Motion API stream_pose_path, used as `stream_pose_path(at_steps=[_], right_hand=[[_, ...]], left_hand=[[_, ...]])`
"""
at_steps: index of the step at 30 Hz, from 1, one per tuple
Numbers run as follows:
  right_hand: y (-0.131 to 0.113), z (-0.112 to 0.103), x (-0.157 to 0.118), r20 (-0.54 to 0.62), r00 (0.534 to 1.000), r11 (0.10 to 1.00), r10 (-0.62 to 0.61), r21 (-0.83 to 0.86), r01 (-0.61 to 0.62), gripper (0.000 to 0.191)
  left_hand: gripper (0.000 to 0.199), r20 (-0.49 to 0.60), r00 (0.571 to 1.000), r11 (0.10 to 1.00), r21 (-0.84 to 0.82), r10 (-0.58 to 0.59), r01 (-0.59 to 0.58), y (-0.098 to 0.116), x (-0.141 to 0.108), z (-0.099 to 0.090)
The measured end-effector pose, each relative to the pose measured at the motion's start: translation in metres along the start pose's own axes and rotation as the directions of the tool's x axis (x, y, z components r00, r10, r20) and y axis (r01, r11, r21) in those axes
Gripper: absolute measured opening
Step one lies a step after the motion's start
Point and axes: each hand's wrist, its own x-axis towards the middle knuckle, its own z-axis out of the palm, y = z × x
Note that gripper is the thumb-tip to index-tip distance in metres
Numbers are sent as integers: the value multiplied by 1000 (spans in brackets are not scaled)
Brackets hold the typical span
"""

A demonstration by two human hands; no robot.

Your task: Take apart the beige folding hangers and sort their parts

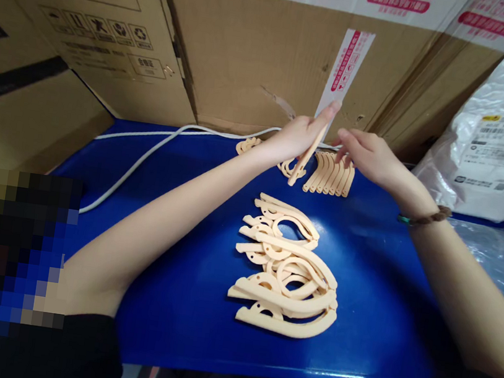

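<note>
My left hand (pixel 309 131) is closed around a beige plastic hanger arm (pixel 305 159), which slants downward from the fingers. Just to its right, my right hand (pixel 364 151) has bent, parted fingers over a row of curved hanger arms (pixel 329 173); whether a fingertip touches them is hard to tell. Small curved hook pieces (pixel 285 167) lie behind and below my left hand, partly covered by it. More hook pieces (pixel 247 145) lie farther left, beyond my forearm. Nearer to me, folded beige hangers (pixel 292 270) form an overlapping pile on the blue table (pixel 177 322).
Cardboard boxes (pixel 251 57) stand along the back and at the left (pixel 93 16). A white cable (pixel 127 174) runs across the table's left and rear. At the right are a white plastic parcel (pixel 497 142) with a label and clear plastic wrap (pixel 498 267).
</note>
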Motion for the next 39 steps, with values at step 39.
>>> stream_pose_path(at_steps=[39], right_hand=[[-29,-9,-14,-167,986,717,12,688,108,19]], left_hand=[[44,-63,997,909,411,-47,69,-79,-25,-23]])
